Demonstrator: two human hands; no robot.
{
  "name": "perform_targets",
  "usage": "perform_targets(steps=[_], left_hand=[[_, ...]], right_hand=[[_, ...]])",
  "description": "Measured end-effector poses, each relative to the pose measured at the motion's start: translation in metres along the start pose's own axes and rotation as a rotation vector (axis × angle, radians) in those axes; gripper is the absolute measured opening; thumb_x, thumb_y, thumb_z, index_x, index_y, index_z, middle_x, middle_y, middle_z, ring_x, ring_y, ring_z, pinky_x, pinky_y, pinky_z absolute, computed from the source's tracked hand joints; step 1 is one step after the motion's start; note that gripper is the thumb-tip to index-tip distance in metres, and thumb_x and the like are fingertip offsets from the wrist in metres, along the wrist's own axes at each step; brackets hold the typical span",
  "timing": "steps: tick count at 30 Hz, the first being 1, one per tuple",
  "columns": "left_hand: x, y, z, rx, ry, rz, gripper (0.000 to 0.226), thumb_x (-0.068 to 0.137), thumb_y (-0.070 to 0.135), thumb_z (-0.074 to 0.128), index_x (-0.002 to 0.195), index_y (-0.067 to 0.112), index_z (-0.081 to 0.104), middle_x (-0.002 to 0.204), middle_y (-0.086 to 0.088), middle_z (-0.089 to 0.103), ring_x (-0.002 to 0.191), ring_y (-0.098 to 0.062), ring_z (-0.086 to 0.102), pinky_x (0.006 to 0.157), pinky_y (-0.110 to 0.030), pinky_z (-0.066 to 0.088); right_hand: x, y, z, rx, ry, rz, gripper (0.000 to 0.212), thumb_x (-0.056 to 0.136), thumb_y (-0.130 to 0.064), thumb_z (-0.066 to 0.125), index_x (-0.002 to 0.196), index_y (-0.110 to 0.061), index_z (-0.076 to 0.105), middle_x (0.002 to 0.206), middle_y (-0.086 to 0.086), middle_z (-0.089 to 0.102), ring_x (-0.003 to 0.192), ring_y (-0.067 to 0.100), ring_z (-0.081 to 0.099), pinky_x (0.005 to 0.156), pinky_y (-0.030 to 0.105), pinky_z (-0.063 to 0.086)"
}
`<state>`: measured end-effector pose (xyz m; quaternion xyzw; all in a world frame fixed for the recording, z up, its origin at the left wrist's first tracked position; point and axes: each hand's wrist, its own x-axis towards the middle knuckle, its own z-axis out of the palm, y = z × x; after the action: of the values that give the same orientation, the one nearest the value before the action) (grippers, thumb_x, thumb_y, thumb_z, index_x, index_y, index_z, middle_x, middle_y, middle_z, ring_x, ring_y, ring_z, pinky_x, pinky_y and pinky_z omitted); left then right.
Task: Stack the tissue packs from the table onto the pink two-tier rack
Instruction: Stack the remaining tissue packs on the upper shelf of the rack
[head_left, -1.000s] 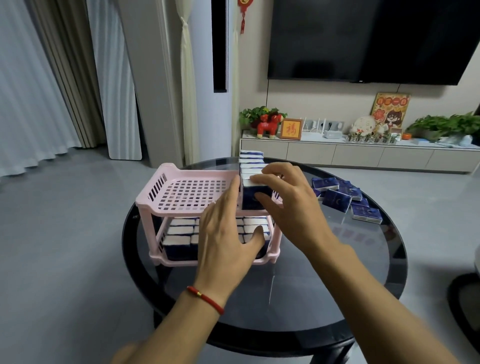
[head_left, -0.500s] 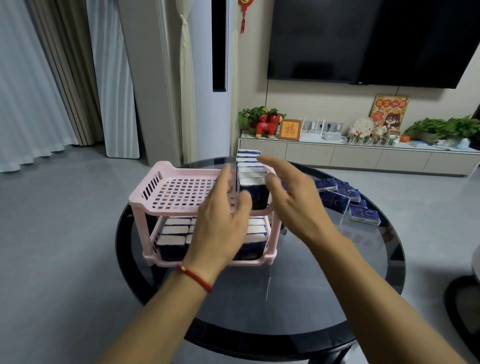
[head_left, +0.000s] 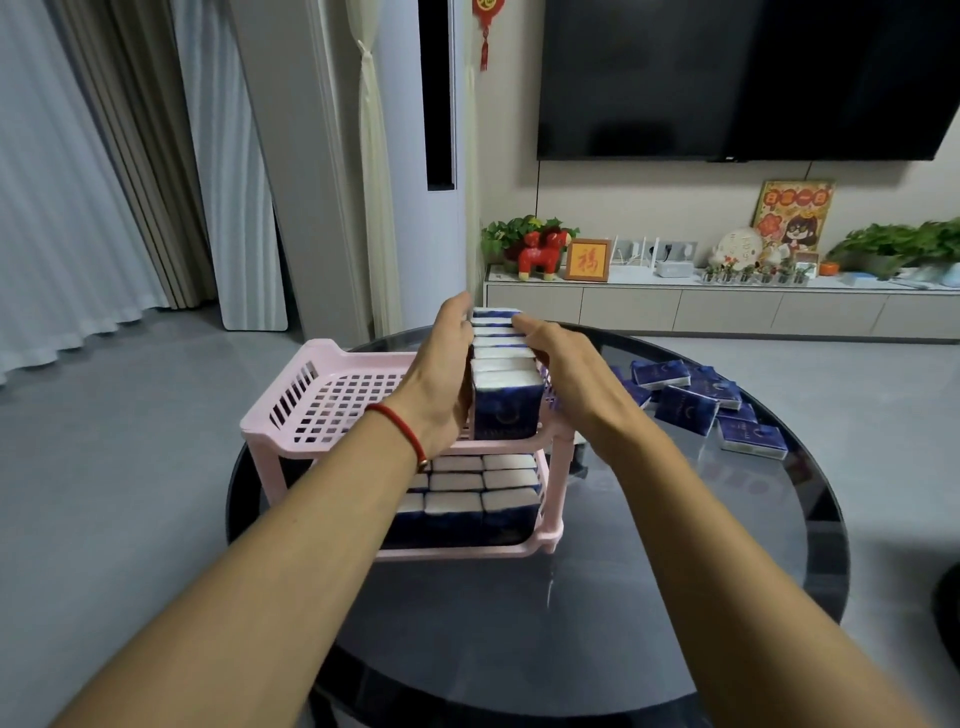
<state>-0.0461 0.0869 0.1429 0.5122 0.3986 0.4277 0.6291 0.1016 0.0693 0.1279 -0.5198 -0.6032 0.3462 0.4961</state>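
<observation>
The left hand and right hand, fingers straight, press either side of a row of upright tissue packs on the pink rack's top tier; more packs fill the bottom tier.

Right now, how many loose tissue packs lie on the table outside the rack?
6 loose tissue packs that I can make out, overlapping in one cluster on the table, right of the rack: about four at the back, two nearer the rim. More may be hidden underneath or behind the right hand.

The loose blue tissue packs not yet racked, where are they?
Head view: loose blue tissue packs lie on the round black glass table, right of the pink two-tier plastic rack.
</observation>
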Motion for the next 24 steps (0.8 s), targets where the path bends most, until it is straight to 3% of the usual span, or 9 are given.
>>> perform_targets(steps=[5, 7, 9, 11, 13, 15, 18, 20, 24], left_hand=[[-0.018, 0.006, 0.007, 0.038, 0.046, 0.091, 0.059, 0.105, 0.059, 0.026, 0.103, 0.021, 0.07, 0.099, -0.002, 0.079, 0.097, -0.019, 0.074, 0.093, -0.042, 0.056], [-0.031, 0.008, 0.008, 0.159, 0.228, 0.279, 0.042, 0.104, 0.055, 0.03, 0.087, 0.03, 0.059, 0.09, 0.012, 0.067, 0.092, -0.007, 0.063, 0.099, -0.04, 0.05], [-0.042, 0.003, 0.005, 0.31, 0.447, 0.533, 0.034, 0.098, 0.05, 0.039, 0.096, 0.025, 0.062, 0.098, 0.006, 0.064, 0.098, -0.012, 0.061, 0.099, -0.043, 0.053], [-0.061, -0.012, 0.008, 0.427, 0.582, 0.812, 0.028, 0.099, 0.029, 0.045, 0.103, 0.009, 0.064, 0.1, -0.004, 0.066, 0.093, -0.016, 0.061, 0.086, -0.027, 0.054], [-0.084, -0.029, 0.023, 0.549, 0.573, 1.044, 0.014, 0.097, 0.007, 0.049, 0.099, 0.0, 0.062, 0.095, -0.01, 0.064, 0.086, -0.016, 0.057, 0.078, -0.014, 0.044], [-0.096, -0.05, 0.043, 0.644, 0.43, 1.153, 0.01, 0.092, -0.001, 0.052, 0.093, -0.002, 0.062, 0.09, -0.011, 0.061, 0.083, -0.02, 0.054, 0.077, -0.019, 0.042], [-0.092, -0.084, 0.075, 0.775, 0.103, 1.127, 0.014, 0.084, 0.002, 0.054, 0.091, 0.005, 0.065, 0.09, -0.004, 0.059, 0.085, -0.02, 0.055, 0.075, -0.029, 0.046], [-0.08, -0.111, 0.089, 0.806, -0.039, 0.972, 0.021, 0.081, 0.002, 0.056, 0.097, 0.011, 0.066, 0.096, 0.002, 0.061, 0.091, -0.015, 0.057, 0.079, -0.031, 0.05], [-0.052, -0.156, 0.102, 0.819, -0.145, 0.665, 0.033, 0.083, -0.002, 0.055, 0.106, 0.017, 0.068, 0.107, 0.006, 0.06, 0.099, -0.008, 0.055, 0.085, -0.024, 0.048]], right_hand=[[-0.006, 0.002, -0.004, -0.015, 0.045, -0.037, 0.053, 0.093, -0.045, 0.038, 0.141, -0.032, 0.057, 0.149, -0.009, 0.052, 0.133, 0.011, 0.047, 0.109, 0.037, 0.038], [-0.012, 0.004, -0.012, 0.006, 0.14, -0.058, 0.042, 0.098, -0.035, 0.039, 0.133, -0.03, 0.063, 0.14, -0.009, 0.056, 0.126, 0.009, 0.051, 0.095, 0.028, 0.043], [-0.017, 0.011, -0.027, 0.044, 0.279, -0.028, 0.032, 0.1, -0.029, 0.042, 0.116, -0.031, 0.07, 0.124, -0.01, 0.063, 0.116, 0.009, 0.056, 0.089, 0.027, 0.046], [-0.02, 0.031, -0.048, 0.07, 0.439, 0.069, 0.025, 0.099, -0.027, 0.05, 0.11, -0.026, 0.072, 0.112, -0.007, 0.068, 0.11, 0.013, 0.062, 0.093, 0.033, 0.051], [-0.026, 0.063, -0.072, -0.009, 0.584, 0.201, 0.026, 0.094, -0.024, 0.054, 0.113, -0.018, 0.071, 0.108, -0.001, 0.071, 0.106, 0.019, 0.065, 0.092, 0.036, 0.053], [-0.037, 0.097, -0.099, -0.239, 0.681, 0.285, 0.026, 0.091, -0.019, 0.055, 0.111, -0.012, 0.07, 0.104, 0.005, 0.07, 0.099, 0.024, 0.064, 0.08, 0.032, 0.051], [-0.049, 0.141, -0.137, -0.676, 0.62, 0.421, 0.042, 0.09, -0.02, 0.055, 0.131, -0.011, 0.058, 0.139, 0.018, 0.054, 0.128, 0.038, 0.05, 0.096, 0.044, 0.047], [-0.053, 0.159, -0.153, -0.824, 0.438, 0.523, 0.066, 0.097, -0.03, 0.053, 0.157, -0.02, 0.028, 0.168, 0.009, 0.015, 0.152, 0.034, 0.019, 0.116, 0.058, 0.03], [-0.052, 0.18, -0.172, -0.884, 0.298, 0.538, 0.072, 0.1, -0.034, 0.042, 0.162, -0.029, 0.006, 0.171, 0.001, 0.002, 0.156, 0.031, 0.003, 0.121, 0.064, 0.014]])
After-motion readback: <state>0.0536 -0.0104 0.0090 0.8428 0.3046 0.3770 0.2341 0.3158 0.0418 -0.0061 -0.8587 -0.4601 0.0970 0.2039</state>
